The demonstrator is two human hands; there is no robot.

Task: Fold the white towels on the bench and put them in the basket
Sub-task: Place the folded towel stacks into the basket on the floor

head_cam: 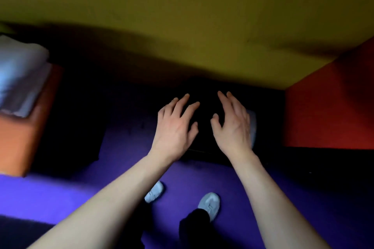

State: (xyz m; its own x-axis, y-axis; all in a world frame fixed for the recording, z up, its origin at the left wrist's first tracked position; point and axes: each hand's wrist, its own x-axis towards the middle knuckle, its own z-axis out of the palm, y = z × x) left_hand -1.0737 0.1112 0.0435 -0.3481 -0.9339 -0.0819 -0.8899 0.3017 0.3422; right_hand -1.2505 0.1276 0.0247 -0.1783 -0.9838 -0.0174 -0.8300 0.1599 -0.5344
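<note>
No writing readable. Far left of my empty, open-fingered left grip (175, 127) and right grip (232, 125), blurred white towels (22, 79) lie piled on the orange surface (20, 139).

Indoor room: purple floor (60, 194), yellow wall (182, 6).

No readable text, label, brand, number or sign anywhere, from twelve o'clock round to six.

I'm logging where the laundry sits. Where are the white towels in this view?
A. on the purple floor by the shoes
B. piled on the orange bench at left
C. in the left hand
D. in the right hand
B: the white towels lie piled on the orange bench at left; both hands are spread and hold nothing.
</note>
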